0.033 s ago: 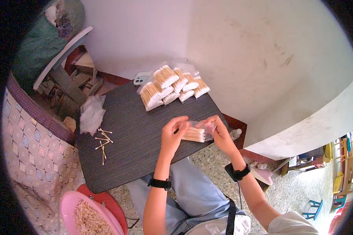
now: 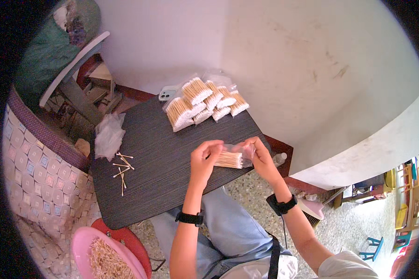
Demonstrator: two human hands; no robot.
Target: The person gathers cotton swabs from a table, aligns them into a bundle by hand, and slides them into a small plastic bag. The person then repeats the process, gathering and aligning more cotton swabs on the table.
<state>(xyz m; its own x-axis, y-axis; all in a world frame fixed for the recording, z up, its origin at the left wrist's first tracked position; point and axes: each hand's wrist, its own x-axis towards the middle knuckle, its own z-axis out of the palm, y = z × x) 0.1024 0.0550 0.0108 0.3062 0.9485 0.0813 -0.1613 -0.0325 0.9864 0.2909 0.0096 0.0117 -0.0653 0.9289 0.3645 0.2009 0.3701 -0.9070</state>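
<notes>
Above the near right edge of the dark table (image 2: 144, 186) I hold a clear plastic bag of cotton swabs (image 2: 230, 159) between both hands. My left hand (image 2: 206, 157) is closed round the left end of the swab bundle. The fingers of my right hand (image 2: 258, 158) pinch the bag's clear right end, past the white swab tips. At the table's far side lies a pile of filled cotton swab bags (image 2: 198, 104). Several loose cotton swabs (image 2: 123, 169) lie on the left, beside a stack of empty clear bags (image 2: 110, 136).
A phone (image 2: 166, 94) lies behind the pile, near the wall (image 2: 172, 42). Lower left, a pink basin (image 2: 79, 246) full of swabs rests on a red stool (image 2: 136, 242). A patterned cushioned seat (image 2: 46, 172) borders the table's left. A bottle (image 2: 279, 159) stands beyond the right edge.
My left hand and the bag have shifted very slightly left and down. Both hands keep their hold, and the other things stay where they were.
</notes>
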